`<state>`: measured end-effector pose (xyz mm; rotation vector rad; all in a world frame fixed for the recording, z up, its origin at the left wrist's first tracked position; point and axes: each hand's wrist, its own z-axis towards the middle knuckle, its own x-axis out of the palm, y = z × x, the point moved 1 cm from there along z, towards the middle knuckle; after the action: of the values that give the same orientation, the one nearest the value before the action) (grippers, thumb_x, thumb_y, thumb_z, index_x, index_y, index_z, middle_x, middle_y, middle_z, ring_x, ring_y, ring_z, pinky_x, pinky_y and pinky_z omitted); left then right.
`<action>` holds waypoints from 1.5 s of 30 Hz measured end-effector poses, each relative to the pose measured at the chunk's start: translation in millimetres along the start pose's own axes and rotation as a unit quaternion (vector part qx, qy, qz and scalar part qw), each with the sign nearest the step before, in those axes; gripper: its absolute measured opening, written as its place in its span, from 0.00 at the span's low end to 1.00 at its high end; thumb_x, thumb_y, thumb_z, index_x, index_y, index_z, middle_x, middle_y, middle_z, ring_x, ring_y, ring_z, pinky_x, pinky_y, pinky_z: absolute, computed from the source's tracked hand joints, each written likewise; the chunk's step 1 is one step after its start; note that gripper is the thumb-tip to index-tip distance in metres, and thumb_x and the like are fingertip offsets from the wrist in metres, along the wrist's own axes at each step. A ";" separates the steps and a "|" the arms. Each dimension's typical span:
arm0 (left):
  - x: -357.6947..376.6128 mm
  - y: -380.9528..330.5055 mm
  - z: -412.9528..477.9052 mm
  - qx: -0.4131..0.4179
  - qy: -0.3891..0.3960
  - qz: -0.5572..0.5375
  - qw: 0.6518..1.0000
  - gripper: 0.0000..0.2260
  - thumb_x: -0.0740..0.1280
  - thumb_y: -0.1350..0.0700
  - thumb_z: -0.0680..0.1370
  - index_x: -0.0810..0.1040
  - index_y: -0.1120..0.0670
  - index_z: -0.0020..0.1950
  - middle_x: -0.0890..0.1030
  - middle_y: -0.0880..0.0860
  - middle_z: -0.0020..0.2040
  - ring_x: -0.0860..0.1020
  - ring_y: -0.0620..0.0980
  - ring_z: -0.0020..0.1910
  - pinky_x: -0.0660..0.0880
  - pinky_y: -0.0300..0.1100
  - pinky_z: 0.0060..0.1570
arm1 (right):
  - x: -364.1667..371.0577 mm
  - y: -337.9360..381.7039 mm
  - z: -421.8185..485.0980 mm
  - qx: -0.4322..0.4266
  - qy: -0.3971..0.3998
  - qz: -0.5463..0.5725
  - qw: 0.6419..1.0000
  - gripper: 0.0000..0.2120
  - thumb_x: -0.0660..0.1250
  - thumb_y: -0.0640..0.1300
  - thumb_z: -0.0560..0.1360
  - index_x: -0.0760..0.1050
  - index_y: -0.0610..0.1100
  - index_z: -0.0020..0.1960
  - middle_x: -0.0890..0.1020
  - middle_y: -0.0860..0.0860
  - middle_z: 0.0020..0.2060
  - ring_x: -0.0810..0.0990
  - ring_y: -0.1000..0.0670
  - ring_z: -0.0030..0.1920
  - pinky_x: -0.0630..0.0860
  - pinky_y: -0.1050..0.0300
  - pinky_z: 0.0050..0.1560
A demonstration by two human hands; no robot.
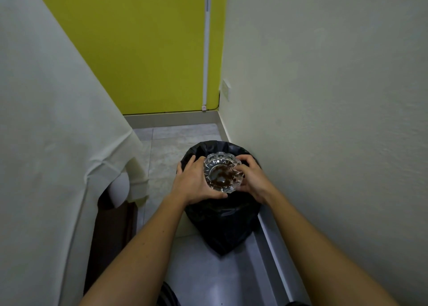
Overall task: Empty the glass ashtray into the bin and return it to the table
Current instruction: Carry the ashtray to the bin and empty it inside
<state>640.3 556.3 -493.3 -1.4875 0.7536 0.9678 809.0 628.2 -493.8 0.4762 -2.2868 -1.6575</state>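
Note:
I hold a cut-glass ashtray (221, 172) with both hands directly over a bin lined with a black bag (221, 222). Brown residue lies in the ashtray's bowl, mostly toward its near right side. My left hand (194, 183) cups its left and near edge, thumb under the front rim. Gripping the right rim is my right hand (252, 178). The ashtray faces up toward me, tilted slightly. The bin's opening is mostly hidden behind my hands and the ashtray.
A table draped in a pale cloth (46, 120) fills the left side, with a dark wooden leg (111, 231) below it. A pale wall (335, 120) runs close along the right. A yellow wall (143, 51) closes the far end. Grey floor tiles (166, 157) lie between.

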 end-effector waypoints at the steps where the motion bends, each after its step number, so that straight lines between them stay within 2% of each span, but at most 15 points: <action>1: 1.3 -0.7 1.2 -0.001 0.000 0.002 1.000 0.56 0.73 0.28 0.58 0.57 0.53 0.78 0.63 0.48 0.78 0.51 0.50 0.80 0.43 0.58 0.76 | -0.3 -0.2 -0.2 0.007 -0.004 0.004 1.000 0.08 0.60 0.42 0.80 0.70 0.50 0.57 0.81 0.46 0.49 0.83 0.46 0.45 0.83 0.49 0.41; 5: 7.5 -2.4 2.8 0.010 0.005 0.018 1.000 0.55 0.73 0.29 0.60 0.57 0.54 0.78 0.61 0.49 0.78 0.49 0.50 0.80 0.42 0.58 0.77 | -3.4 -5.9 0.7 0.045 -0.005 0.018 0.999 0.12 0.59 0.48 0.81 0.70 0.48 0.64 0.81 0.47 0.52 0.84 0.46 0.45 0.84 0.48 0.39; 11: 17.9 1.6 -3.4 0.013 0.063 0.004 0.998 0.56 0.72 0.30 0.63 0.50 0.53 0.81 0.52 0.51 0.81 0.43 0.51 0.80 0.36 0.58 0.75 | -13.1 -16.5 -5.5 0.114 0.042 0.045 0.992 0.13 0.58 0.46 0.82 0.73 0.42 0.62 0.82 0.43 0.54 0.84 0.44 0.48 0.84 0.48 0.40; 16: 40.7 29.2 -21.1 -0.115 0.129 0.069 0.982 0.61 0.66 0.27 0.65 0.31 0.54 0.78 0.33 0.59 0.79 0.34 0.60 0.78 0.36 0.63 0.73 | -16.4 -20.0 -3.5 0.102 -0.036 0.023 0.994 0.09 0.56 0.44 0.83 0.69 0.42 0.61 0.76 0.42 0.61 0.79 0.38 0.57 0.83 0.47 0.32; 19: 50.1 34.0 -27.1 -0.166 0.149 0.081 0.971 0.58 0.61 0.24 0.67 0.31 0.56 0.78 0.31 0.63 0.77 0.32 0.62 0.77 0.35 0.62 0.73 | -14.5 -21.4 3.0 0.089 -0.062 -0.013 0.994 0.05 0.56 0.38 0.81 0.70 0.41 0.54 0.77 0.42 0.55 0.80 0.42 0.49 0.84 0.47 0.31; 23: 62.1 32.2 -27.1 -0.186 0.132 0.088 0.970 0.60 0.59 0.23 0.66 0.34 0.60 0.78 0.32 0.65 0.77 0.33 0.62 0.77 0.34 0.61 0.73 | -13.5 -23.9 19.1 0.074 -0.129 -0.160 0.976 0.15 0.56 0.36 0.78 0.68 0.37 0.63 0.75 0.39 0.61 0.79 0.33 0.53 0.82 0.43 0.28; 26: 63.2 32.7 -25.2 -0.196 0.120 0.101 0.968 0.62 0.58 0.21 0.64 0.35 0.62 0.78 0.34 0.63 0.78 0.34 0.61 0.78 0.35 0.62 0.73 | -11.2 -21.7 18.9 -0.011 -0.212 -0.391 0.896 0.12 0.56 0.35 0.79 0.67 0.36 0.62 0.77 0.35 0.57 0.78 0.35 0.55 0.79 0.43 0.49; 29: 60.0 30.6 -24.3 -0.202 0.122 0.116 0.965 0.63 0.58 0.21 0.63 0.35 0.63 0.78 0.35 0.63 0.79 0.35 0.60 0.78 0.36 0.61 0.73 | -2.8 -26.3 11.1 -0.108 -0.160 -0.591 0.783 0.12 0.55 0.33 0.79 0.66 0.37 0.62 0.77 0.36 0.57 0.79 0.35 0.56 0.75 0.43 0.54; 32: 59.9 28.5 -24.3 -0.209 0.116 0.132 0.962 0.64 0.57 0.20 0.62 0.35 0.63 0.78 0.37 0.62 0.79 0.35 0.59 0.79 0.36 0.61 0.74 | 6.2 -37.0 0.1 -0.268 -0.083 -0.745 0.605 0.13 0.56 0.36 0.76 0.74 0.40 0.58 0.80 0.42 0.47 0.83 0.39 0.44 0.79 0.47 0.35; 34: 60.5 28.4 -24.3 -0.213 0.107 0.138 0.961 0.64 0.57 0.19 0.62 0.36 0.63 0.78 0.37 0.62 0.79 0.36 0.59 0.79 0.37 0.61 0.74 | 4.5 -50.9 -2.9 -0.322 -0.033 -0.794 0.515 0.15 0.56 0.40 0.70 0.81 0.43 0.47 0.81 0.47 0.34 0.81 0.45 0.28 0.72 0.56 0.17; 35: 60.6 28.4 -24.4 -0.214 0.103 0.139 0.961 0.64 0.57 0.19 0.61 0.37 0.63 0.79 0.38 0.62 0.80 0.36 0.58 0.79 0.37 0.61 0.75 | 1.2 -62.2 -0.8 -0.366 -0.023 -0.800 0.475 0.16 0.56 0.41 0.68 0.82 0.44 0.44 0.81 0.48 0.31 0.80 0.46 0.25 0.70 0.59 0.15; 37: 59.8 27.2 -24.1 -0.214 0.100 0.138 0.962 0.65 0.57 0.19 0.61 0.37 0.63 0.79 0.39 0.61 0.80 0.37 0.58 0.79 0.38 0.60 0.75 | -3.2 -73.0 3.2 -0.419 -0.027 -0.793 0.442 0.16 0.56 0.41 0.68 0.83 0.45 0.44 0.81 0.48 0.30 0.79 0.46 0.25 0.70 0.59 0.14; 40: 58.9 25.5 -24.8 -0.213 0.094 0.140 0.962 0.65 0.57 0.19 0.61 0.38 0.63 0.79 0.39 0.61 0.80 0.37 0.58 0.79 0.38 0.60 0.75 | -2.0 -55.9 0.4 -0.449 -0.069 -0.781 0.428 0.11 0.59 0.41 0.70 0.80 0.46 0.41 0.79 0.50 0.30 0.79 0.48 0.26 0.71 0.59 0.15; 43: 60.4 23.1 -26.0 -0.212 0.091 0.149 0.962 0.65 0.56 0.19 0.60 0.39 0.63 0.79 0.40 0.61 0.80 0.38 0.57 0.79 0.38 0.60 0.75 | -5.8 -53.2 -4.2 -0.466 -0.096 -0.762 0.439 0.08 0.61 0.40 0.72 0.78 0.46 0.46 0.81 0.51 0.35 0.82 0.48 0.33 0.74 0.57 0.17; 45: 60.2 22.9 -26.8 -0.215 0.090 0.155 0.960 0.65 0.55 0.18 0.60 0.39 0.63 0.79 0.41 0.61 0.80 0.38 0.57 0.79 0.38 0.60 0.75 | -10.3 -64.8 -7.1 -0.476 -0.100 -0.755 0.440 0.08 0.61 0.41 0.72 0.79 0.45 0.46 0.80 0.50 0.34 0.81 0.47 0.30 0.73 0.57 0.17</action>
<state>651.8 530.4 -557.0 -1.8903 0.9702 1.3055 827.8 607.7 -553.6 2.2985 0.1515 -3.1528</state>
